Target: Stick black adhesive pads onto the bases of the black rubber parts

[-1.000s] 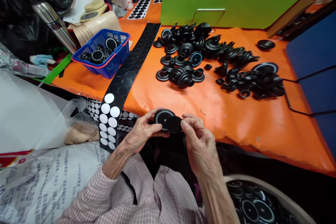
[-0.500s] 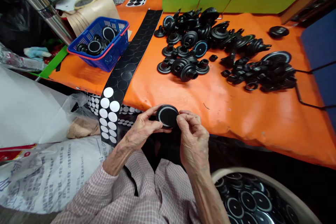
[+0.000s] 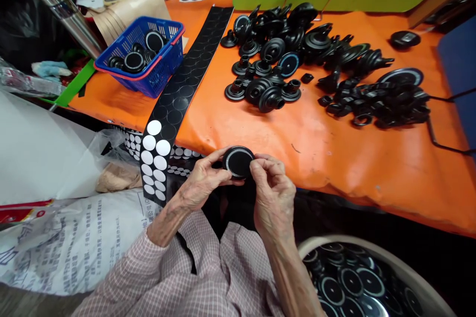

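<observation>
Black disc (image 3: 239, 163) sits mid-frame, just off the near edge of the orange table (image 3: 256, 131). Your left hand (image 3: 197, 185) holds its rim, thumb at 7 o'clock; your right hand (image 3: 274, 190) pinches narrow at its 3 o'clock edge. From the disc: sticker strip (image 3: 174, 104) at 9 to 11, blue basket (image 3: 154, 74) past it at 10–11, loose black parts (image 3: 273, 95) around 1, full tub (image 3: 336, 239) 4–5.
</observation>
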Demonstrator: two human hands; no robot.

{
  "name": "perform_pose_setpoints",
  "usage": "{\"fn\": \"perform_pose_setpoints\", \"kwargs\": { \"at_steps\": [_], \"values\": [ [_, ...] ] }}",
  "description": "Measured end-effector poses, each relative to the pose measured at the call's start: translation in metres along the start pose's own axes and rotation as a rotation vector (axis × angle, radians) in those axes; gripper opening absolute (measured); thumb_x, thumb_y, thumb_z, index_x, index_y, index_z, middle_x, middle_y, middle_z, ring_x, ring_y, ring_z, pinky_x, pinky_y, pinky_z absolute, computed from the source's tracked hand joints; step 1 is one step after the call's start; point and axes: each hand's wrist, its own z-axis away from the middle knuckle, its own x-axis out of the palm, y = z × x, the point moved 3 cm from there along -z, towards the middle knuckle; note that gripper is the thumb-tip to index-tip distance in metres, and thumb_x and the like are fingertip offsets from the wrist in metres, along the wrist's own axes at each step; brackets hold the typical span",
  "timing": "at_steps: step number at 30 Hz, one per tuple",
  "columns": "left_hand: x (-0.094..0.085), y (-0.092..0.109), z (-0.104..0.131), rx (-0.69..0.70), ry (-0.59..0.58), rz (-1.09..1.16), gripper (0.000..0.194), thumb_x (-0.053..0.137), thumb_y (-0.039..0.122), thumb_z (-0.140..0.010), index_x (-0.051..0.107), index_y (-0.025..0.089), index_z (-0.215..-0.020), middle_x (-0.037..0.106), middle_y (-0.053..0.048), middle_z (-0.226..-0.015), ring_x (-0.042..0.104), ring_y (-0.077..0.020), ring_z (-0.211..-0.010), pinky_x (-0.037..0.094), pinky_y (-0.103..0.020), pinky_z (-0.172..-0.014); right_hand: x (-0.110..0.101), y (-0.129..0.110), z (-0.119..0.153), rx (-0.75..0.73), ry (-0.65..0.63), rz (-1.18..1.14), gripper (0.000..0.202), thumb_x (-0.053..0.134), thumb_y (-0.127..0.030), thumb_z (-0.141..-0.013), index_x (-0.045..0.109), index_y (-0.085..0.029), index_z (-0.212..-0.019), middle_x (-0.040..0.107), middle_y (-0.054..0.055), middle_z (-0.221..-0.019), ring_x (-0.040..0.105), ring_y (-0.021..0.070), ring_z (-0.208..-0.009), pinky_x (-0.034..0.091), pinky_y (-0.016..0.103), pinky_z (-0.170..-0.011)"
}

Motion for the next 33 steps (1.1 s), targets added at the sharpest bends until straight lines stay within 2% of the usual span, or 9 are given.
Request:
{"fn": "perform_pose_setpoints", "kwargs": {
  "at_steps": [4,9,16,21,24,26,28,30,33],
  "values": [
    [-0.001,0.0,0.0,0.008,-0.006,0.001,0.047,0.073,0.015,-0.069,0.064,0.017,-0.116,0.062,-0.01,-0.12,0.065,-0.0265,-0.102,0.058,-0.044,-0.085,0.001,0.001,0.001,-0.035,0.016,0.034,0.02,0.061,-0.038,-0.081,0.061,-0.018,-0.075,0.055,0.005,-0.099,0.056,0.0186,-0.096,0.048,0.034,-0.084],
    [-0.003,-0.001,-0.001,0.028,0.03,-0.006,0.038,0.073,0.023,-0.075,0.066,0.016,-0.112,0.062,-0.01,-0.116,0.065,-0.0264,-0.101,0.059,-0.043,-0.081,0.004,0.003,0.003,-0.078,0.032,0.102,0.019,0.059,-0.037,-0.083,0.06,-0.019,-0.078,0.055,0.005,-0.098,0.057,0.0176,-0.092,0.049,0.035,-0.082],
    [-0.006,-0.002,-0.002,0.038,0.068,0.007,0.039,0.076,0.024,-0.072,0.066,0.017,-0.109,0.062,-0.008,-0.112,0.065,-0.0256,-0.1,0.061,-0.041,-0.079,0.008,0.008,0.005,-0.222,0.098,0.216,0.015,0.056,-0.033,-0.086,0.057,-0.019,-0.08,0.057,0.006,-0.094,0.058,0.0195,-0.092,0.048,0.037,-0.08],
    [-0.006,-0.002,0.001,0.05,0.101,-0.006,0.04,0.076,0.025,-0.071,0.065,0.016,-0.109,0.062,-0.008,-0.109,0.065,-0.0252,-0.098,0.061,-0.041,-0.077,0.012,0.008,0.008,-0.347,0.094,0.298,0.009,0.052,-0.027,-0.089,0.053,-0.021,-0.082,0.057,0.006,-0.094,0.057,0.0195,-0.095,0.047,0.039,-0.084],
    [-0.007,-0.003,0.001,0.059,0.124,-0.008,0.04,0.076,0.024,-0.07,0.065,0.015,-0.108,0.063,-0.007,-0.106,0.066,-0.0233,-0.096,0.061,-0.037,-0.075,0.015,0.01,0.01,-0.368,0.101,0.324,0.01,0.051,-0.028,-0.09,0.052,-0.021,-0.083,0.056,0.006,-0.094,0.057,0.0201,-0.097,0.047,0.04,-0.087],
    [-0.008,-0.002,0.001,0.069,0.135,-0.004,0.039,0.076,0.024,-0.07,0.065,0.016,-0.107,0.063,-0.006,-0.105,0.066,-0.0222,-0.094,0.061,-0.035,-0.073,0.014,0.012,0.009,-0.313,0.136,0.278,0.012,0.055,-0.032,-0.087,0.052,-0.021,-0.092,0.056,0.006,-0.097,0.058,0.0197,-0.095,0.048,0.039,-0.085],
    [-0.009,0.001,0.003,0.081,0.133,-0.004,0.038,0.076,0.025,-0.072,0.065,0.017,-0.107,0.062,-0.006,-0.106,0.066,-0.0215,-0.093,0.061,-0.033,-0.072,0.013,0.012,0.006,-0.187,0.094,0.187,0.025,0.061,-0.039,-0.083,0.054,-0.021,-0.099,0.058,0.006,-0.097,0.059,0.0185,-0.088,0.051,0.036,-0.08],
    [-0.012,0.003,0.007,0.072,0.118,-0.016,0.038,0.074,0.028,-0.075,0.064,0.017,-0.109,0.061,-0.007,-0.11,0.067,-0.0205,-0.091,0.061,-0.032,-0.071,0.012,0.01,0.003,-0.023,-0.072,0.102,0.029,0.063,-0.045,-0.08,0.058,-0.021,-0.094,0.061,0.003,-0.086,0.059,0.0171,-0.075,0.052,0.032,-0.069],
    [-0.021,0.007,0.011,0.023,0.099,-0.072,0.042,0.071,0.035,-0.079,0.062,0.017,-0.115,0.062,-0.009,-0.109,0.068,-0.0174,-0.081,0.06,-0.028,-0.064,0.015,0.008,-0.006,0.136,-0.296,0.055,0.033,0.067,-0.053,-0.074,0.061,-0.021,-0.073,0.055,-0.001,-0.06,0.052,0.0148,-0.054,0.047,0.028,-0.053]
  ]
}}
